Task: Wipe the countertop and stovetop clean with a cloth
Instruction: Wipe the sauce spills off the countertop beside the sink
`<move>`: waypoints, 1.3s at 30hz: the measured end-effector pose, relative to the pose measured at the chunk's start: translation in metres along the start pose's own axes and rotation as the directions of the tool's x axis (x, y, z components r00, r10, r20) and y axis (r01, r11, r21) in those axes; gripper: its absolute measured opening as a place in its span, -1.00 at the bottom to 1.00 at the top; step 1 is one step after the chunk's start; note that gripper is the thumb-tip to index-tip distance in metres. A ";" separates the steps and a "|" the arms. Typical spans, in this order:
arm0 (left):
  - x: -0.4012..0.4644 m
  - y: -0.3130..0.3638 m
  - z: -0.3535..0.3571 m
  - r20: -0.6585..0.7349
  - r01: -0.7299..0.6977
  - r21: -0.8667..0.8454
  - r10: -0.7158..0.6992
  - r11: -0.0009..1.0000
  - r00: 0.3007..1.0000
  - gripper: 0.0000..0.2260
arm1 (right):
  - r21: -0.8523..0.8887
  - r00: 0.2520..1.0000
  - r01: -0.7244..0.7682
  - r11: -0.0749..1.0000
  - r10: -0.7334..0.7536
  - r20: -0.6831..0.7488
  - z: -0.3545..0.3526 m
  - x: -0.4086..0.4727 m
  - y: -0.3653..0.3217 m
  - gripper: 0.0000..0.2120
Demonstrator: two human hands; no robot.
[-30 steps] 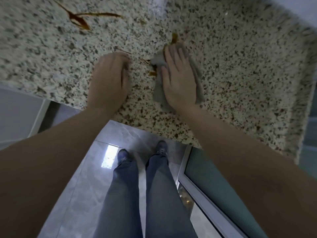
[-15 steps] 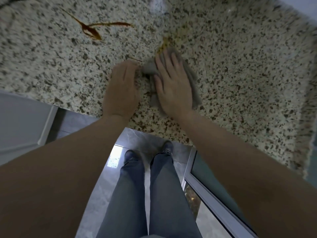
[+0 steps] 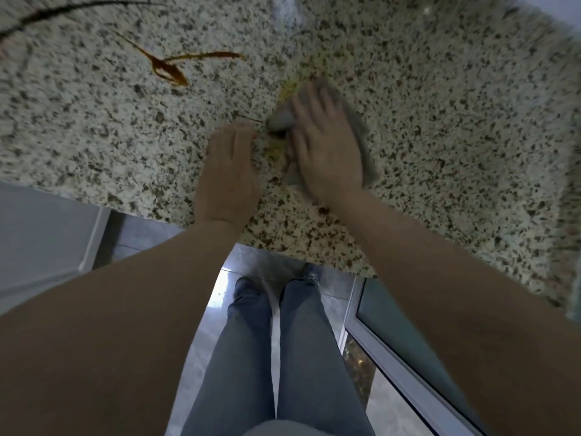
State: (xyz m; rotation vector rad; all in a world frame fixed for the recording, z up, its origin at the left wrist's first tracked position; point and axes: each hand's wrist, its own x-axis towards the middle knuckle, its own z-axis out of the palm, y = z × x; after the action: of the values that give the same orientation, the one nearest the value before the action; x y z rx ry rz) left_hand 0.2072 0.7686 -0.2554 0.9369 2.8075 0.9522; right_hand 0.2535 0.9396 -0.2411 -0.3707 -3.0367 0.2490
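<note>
A speckled granite countertop [image 3: 440, 121] fills the upper part of the view. My right hand [image 3: 323, 143] lies flat with spread fingers on a grey cloth [image 3: 358, 130] and presses it onto the stone. A yellowish smear [image 3: 287, 89] shows just beyond the cloth's left edge. My left hand [image 3: 228, 171] rests palm down on the counter right beside the cloth, with its fingertips bent under. A brown sauce streak [image 3: 169, 69] lies further back to the left. No stovetop is in sight.
A dark curved line [image 3: 47, 15] crosses the counter's far left corner. The counter's front edge [image 3: 147, 212] runs just below my wrists. Below it are a tiled floor [image 3: 204, 341], my legs, and a glass-fronted cabinet door [image 3: 408, 335] at the right.
My right hand has slid the cloth a little away from me over the orange spot, leaving a yellowish smear. My left hand has moved closer to the cloth.
</note>
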 end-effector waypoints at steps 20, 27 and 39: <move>0.003 -0.002 0.000 0.070 -0.083 0.112 0.075 0.990 0.995 -0.61 | -0.005 0.992 -0.118 0.993 0.118 0.048 -0.014 0.113 0.078 -0.47; 0.010 0.004 -0.006 0.142 -0.066 0.153 0.044 0.986 0.989 -0.55 | 0.114 0.988 0.130 0.985 -0.138 0.066 -0.011 0.063 0.048 -0.50; 0.013 0.000 -0.004 0.226 -0.115 0.277 0.051 0.954 0.973 -0.54 | 0.231 0.943 0.298 0.926 -0.323 0.080 -0.034 0.150 0.088 -0.54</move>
State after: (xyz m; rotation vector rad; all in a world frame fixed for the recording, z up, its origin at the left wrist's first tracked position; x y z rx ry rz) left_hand 0.1960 0.7735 -0.2506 1.1212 2.7803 0.4152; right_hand 0.1323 1.0657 -0.2153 0.1481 -3.0753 0.5885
